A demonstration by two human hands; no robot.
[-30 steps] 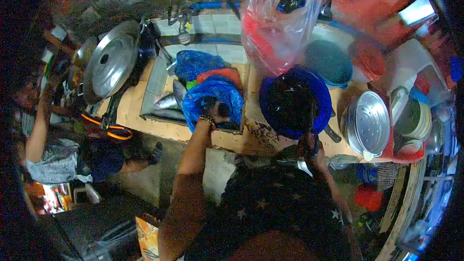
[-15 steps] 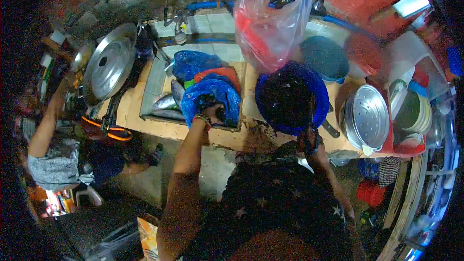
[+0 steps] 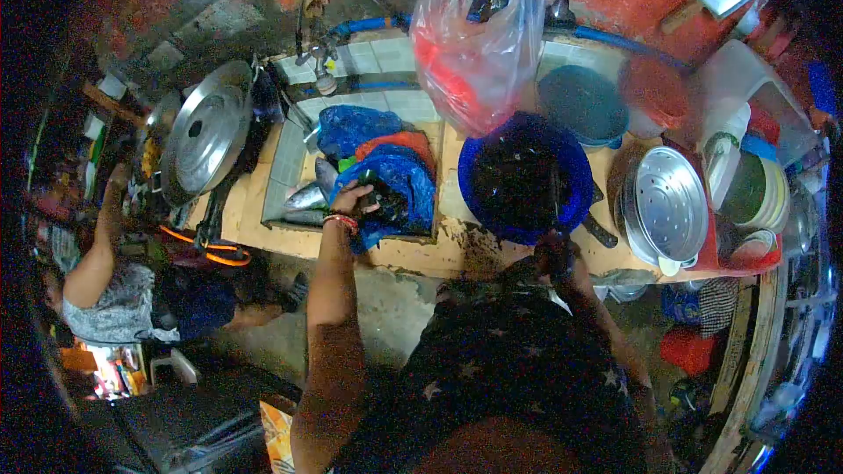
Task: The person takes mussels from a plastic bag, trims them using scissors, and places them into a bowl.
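My left hand [image 3: 354, 199], with a red bracelet at the wrist, is at the left side of an opened blue plastic bag [image 3: 408, 177]. Its fingers are curled over the bag's edge. Dark contents show in the bag's mouth, too dim to name. Silvery fish [image 3: 307, 197] lie left of the bag in the tiled sink [image 3: 283, 158]. At the near rim of a blue basin [image 3: 575, 215] is my right hand [image 3: 558, 256], closed and in shadow; what it grips is unclear. Dark matter fills the basin. A knife [image 3: 599, 228] lies right of it.
A clear plastic bag [image 3: 479, 61] hangs over the counter. Behind the basin stands a dark green tub [image 3: 584, 105]; a perforated metal strainer [image 3: 672, 202] is at right. Large metal lids [image 3: 206, 136] lean at left. Another person [image 3: 114, 298] is at far left, beside a faucet-side counter.
My left hand has come out of the bag's mouth to its left edge, and the bag's opening has shifted. My right hand stays at the basin's rim. The view has shifted slightly.
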